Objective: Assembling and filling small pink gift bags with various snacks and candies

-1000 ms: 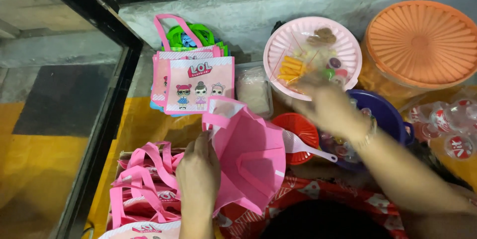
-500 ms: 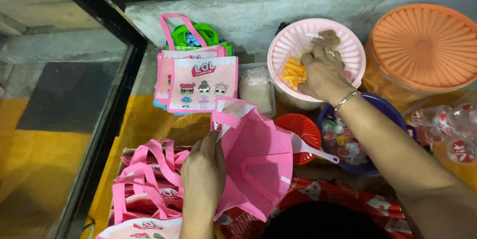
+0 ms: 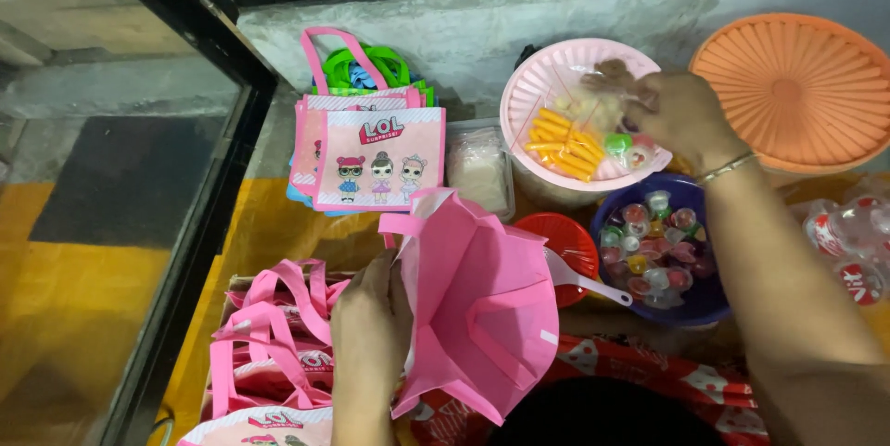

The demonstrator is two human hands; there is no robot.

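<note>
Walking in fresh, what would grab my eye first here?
The open pink bag at centre, gripped at its edge by the left hand. Upper right, the right hand reaches into a pink basket of yellow sticks and wrapped snacks, beside a big orange lid.

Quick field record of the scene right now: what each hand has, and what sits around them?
left hand: holds a pink fabric tote bag open by its edge
right hand: reaching into a pink plastic basket, on a clear snack packet
near right: dark blue bowl of small jelly cups
far right: orange ribbed round lid
behind the bag: upright printed pink bags
</note>
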